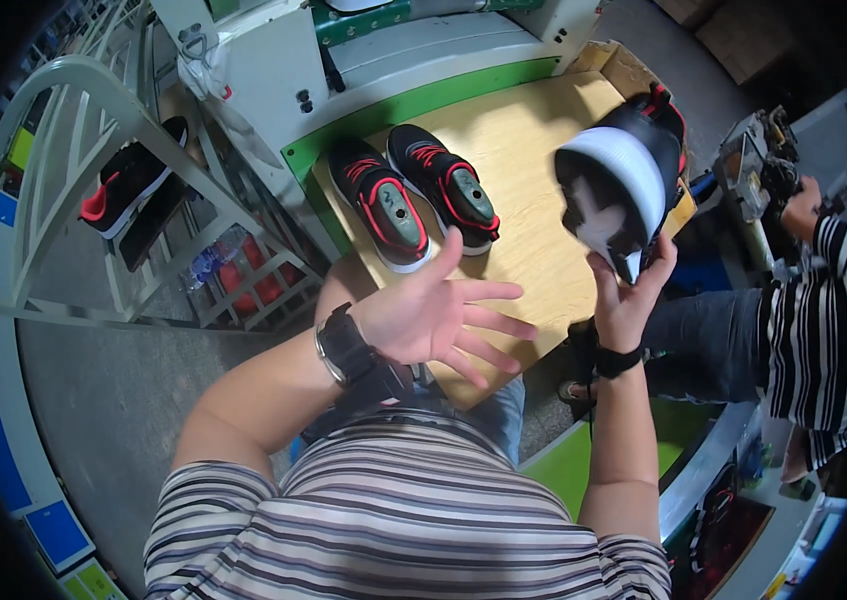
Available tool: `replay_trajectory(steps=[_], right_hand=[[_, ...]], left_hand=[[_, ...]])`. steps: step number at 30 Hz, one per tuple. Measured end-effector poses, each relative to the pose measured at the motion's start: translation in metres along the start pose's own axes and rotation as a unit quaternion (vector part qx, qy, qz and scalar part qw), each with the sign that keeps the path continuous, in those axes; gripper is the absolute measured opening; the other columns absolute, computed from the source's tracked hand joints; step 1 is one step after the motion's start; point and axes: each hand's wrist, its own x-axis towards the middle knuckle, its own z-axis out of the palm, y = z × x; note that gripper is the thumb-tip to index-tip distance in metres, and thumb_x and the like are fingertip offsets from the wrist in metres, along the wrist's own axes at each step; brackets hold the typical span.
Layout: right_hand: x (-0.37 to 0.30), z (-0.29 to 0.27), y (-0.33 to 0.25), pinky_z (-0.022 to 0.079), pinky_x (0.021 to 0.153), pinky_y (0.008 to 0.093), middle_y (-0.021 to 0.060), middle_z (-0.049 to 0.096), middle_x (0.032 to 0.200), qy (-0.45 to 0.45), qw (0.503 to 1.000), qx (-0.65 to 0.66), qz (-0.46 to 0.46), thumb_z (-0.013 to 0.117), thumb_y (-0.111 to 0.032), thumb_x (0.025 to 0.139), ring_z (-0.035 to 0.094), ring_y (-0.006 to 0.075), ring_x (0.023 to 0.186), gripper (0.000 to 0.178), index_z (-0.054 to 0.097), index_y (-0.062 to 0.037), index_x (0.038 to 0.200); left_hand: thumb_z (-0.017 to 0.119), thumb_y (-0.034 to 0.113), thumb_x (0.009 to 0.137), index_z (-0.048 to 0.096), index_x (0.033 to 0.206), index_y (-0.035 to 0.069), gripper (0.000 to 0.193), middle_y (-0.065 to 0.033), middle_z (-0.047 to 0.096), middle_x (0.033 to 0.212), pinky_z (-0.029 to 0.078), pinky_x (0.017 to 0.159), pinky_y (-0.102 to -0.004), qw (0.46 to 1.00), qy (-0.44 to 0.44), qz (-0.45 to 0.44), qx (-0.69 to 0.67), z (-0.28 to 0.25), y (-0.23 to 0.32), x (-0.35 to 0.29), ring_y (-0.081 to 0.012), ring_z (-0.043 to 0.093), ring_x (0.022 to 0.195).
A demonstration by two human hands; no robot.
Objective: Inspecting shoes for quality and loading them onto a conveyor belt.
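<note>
In the head view, three black sports shoes with red trim are at or over a pale wooden worktop (534, 200). A black shoe with red laces and a dark green insert (381, 205) stands upright close to the worktop's far left corner, its white-edged heel toward the left edge. Just beside it, nearer the far edge, stands a matching black shoe with a red-lined collar (444, 190), also with a green insert inside.

The black shoe with a pale, white-rimmed sole (644, 160) is lifted over the worktop's right edge and tipped so its underside shows. The right hand (629, 305) grips its lower end, thumb on one side and fingers on the other. The left hand (414, 315) holds nothing; its palm is bare and its fingers are spread wide above the worktop's near corner.

As far as can be judged, the two standing shoes are laced and set down as a pair, both inserts in place. The raised one appears to have its sole on, but it is off the worktop; whether it is laced or holds an insert cannot be told. How finished any sole bond is does not show.
</note>
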Motion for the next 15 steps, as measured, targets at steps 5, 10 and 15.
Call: replay_trajectory(steps=[5,10,15], right_hand=[[0.053,0.056,-0.043,0.031,0.114,0.0471,0.0232,0.037,0.147,-0.121,0.97,0.019,-0.211,0.074,-0.002,0.078,0.036,0.0432,0.137,0.082,0.029,-0.0035,0.148],[0.002,0.144,0.033,0.038,0.109,0.042,0.0281,0.051,0.137,-0.314,0.933,0.161,0.07,0.074,-0.016,0.081,0.045,0.0424,0.132,0.081,0.033,-0.0027,0.149],[-0.022,0.122,0.006,0.052,0.09,0.0386,0.0269,0.063,0.12,-0.22,0.955,0.054,0.189,0.071,-0.014,0.086,0.064,0.0376,0.109,0.067,0.04,-0.007,0.145]], left_hand=[[0.037,0.075,0.09,0.026,0.155,0.015,0.089,-0.0289,0.036,0.149,0.047,0.092,-0.0668,0.983,-0.106,0.096,-0.115,0.04,-0.01,-0.023,-0.0573,0.043,0.127],[0.039,0.07,0.093,0.029,0.154,0.016,0.083,-0.0254,0.034,0.152,0.042,0.098,-0.0682,0.979,-0.021,0.174,-0.106,-0.011,-0.039,-0.052,-0.0514,0.038,0.135],[0.037,0.066,0.095,0.025,0.155,0.015,0.079,-0.0266,0.031,0.154,0.045,0.092,-0.0707,0.973,-0.016,0.191,-0.128,-0.02,-0.044,-0.084,-0.0518,0.041,0.132]])
